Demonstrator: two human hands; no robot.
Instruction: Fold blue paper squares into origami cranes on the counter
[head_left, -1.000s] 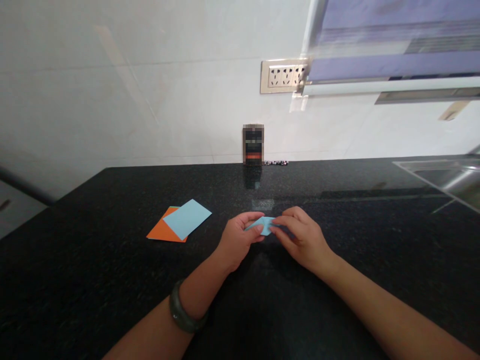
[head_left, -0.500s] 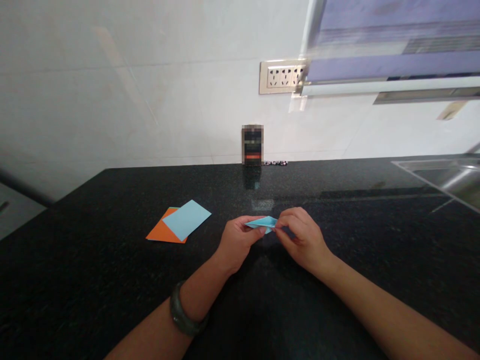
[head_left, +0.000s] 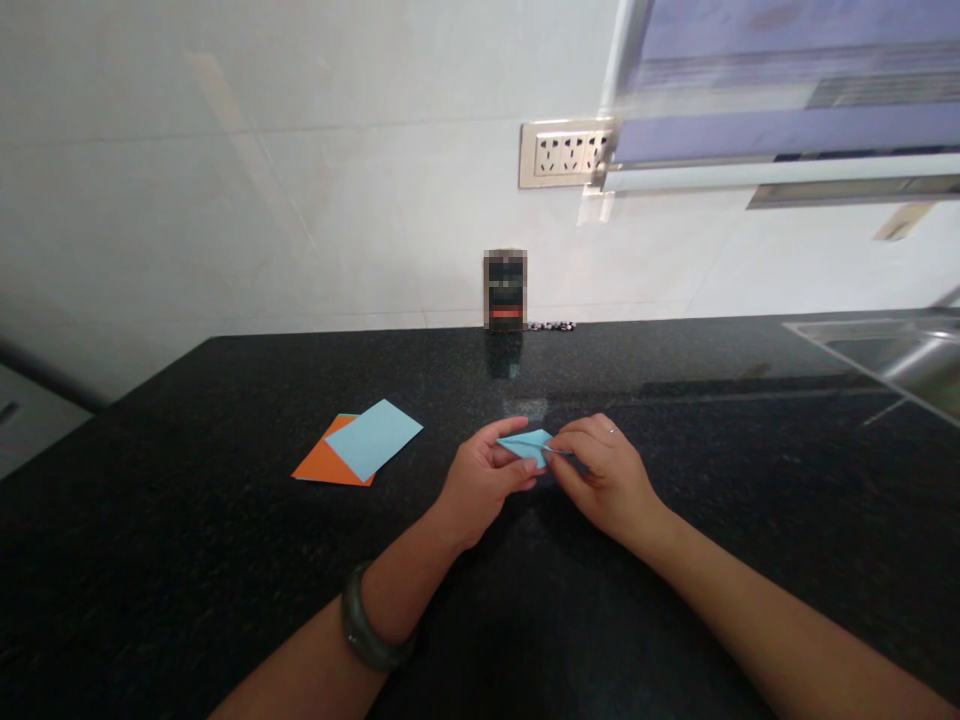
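Note:
A small piece of folded light-blue paper (head_left: 528,446) is held between both my hands, just above the dark countertop (head_left: 480,620). My left hand (head_left: 484,477) supports it from the left, the thumb on its near edge and the index finger stretched behind it. With thumb and fingertips pinched together, my right hand (head_left: 604,470) grips the paper's right end. That end is partly covered by my fingers. The paper is pointed at the left and shows a crease along its middle.
Left of my hands, a light-blue sheet (head_left: 376,441) overlaps orange paper (head_left: 328,465). A blurred-out dark object (head_left: 505,290) stands against the wall, with a beaded strand (head_left: 553,326) beside it. A metal sink (head_left: 900,350) is set in at the right, and a socket panel (head_left: 566,154) is on the wall.
The folded paper has turned so that a broader face shows. My left index finger has lifted away from it and straightened. My right hand keeps its pinch at the right end.

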